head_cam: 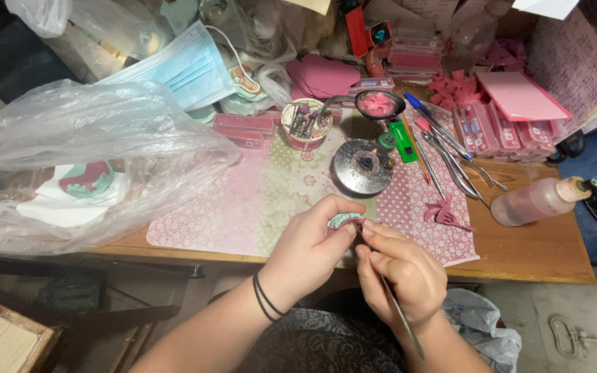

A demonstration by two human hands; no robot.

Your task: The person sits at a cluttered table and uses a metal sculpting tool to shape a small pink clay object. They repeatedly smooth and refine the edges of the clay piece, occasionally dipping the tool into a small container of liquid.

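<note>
While left hand (310,238) pinches green cast (344,220), right hand (402,269) pinches metal tool (395,304); burner (363,166), bottle (537,200) beyond.

Clear plastic bag (70,138) sat left on tabletop (519,249), blue face mask (188,69) behind it. Round metal burner (363,166) stood mid-mat, pink wax strips (506,131) at right, pink-tinted bottle (537,199) lay near right edge.

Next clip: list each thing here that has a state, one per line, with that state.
Left hand: closed around a small green dental cast.
Right hand: pinching a thin metal tool, tip at the cast.
Plastic bag: open, white and green item inside.
Bottle: lying on its side, stoppered.
Face mask: lying unfolded.
Spoon: holding pink wax.
Small cup: upright, holding burs.
</note>
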